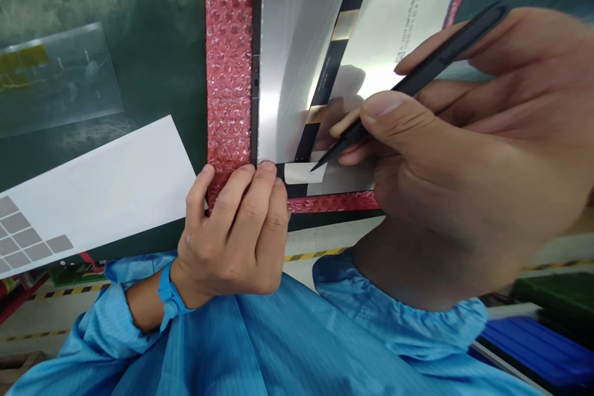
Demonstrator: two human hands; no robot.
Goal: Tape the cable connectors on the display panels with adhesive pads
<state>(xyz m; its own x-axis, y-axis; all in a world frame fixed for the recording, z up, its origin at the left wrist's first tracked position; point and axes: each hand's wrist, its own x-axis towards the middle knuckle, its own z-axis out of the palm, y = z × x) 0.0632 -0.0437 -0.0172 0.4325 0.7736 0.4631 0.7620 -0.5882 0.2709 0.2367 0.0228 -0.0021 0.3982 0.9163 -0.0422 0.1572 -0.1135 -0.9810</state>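
Observation:
My right hand (pixel 464 136) is closed around black tweezers (pixel 431 71), held like a pen. Their pointed tip rests at a small white strip of tape or film (pixel 301 173) near the bottom corner of a flat silvery display panel (pixel 297 43). My left hand (pixel 236 229) lies with its fingers bent and a little apart. Its fingertips rest on the panel's lower left corner and on the pink bubble wrap (pixel 228 74) beneath, just left of the strip. The left thumb is hidden. A black band with gold-coloured patches (pixel 315 114) runs up the panel.
A white sheet with grey squares (pixel 116 179) lies on the dark green table (pixel 158 25) at the left. Behind it is a clear plastic sheet (pixel 69 80) with a yellow patch. A blue bin (pixel 538 346) stands low at the right, below the table edge.

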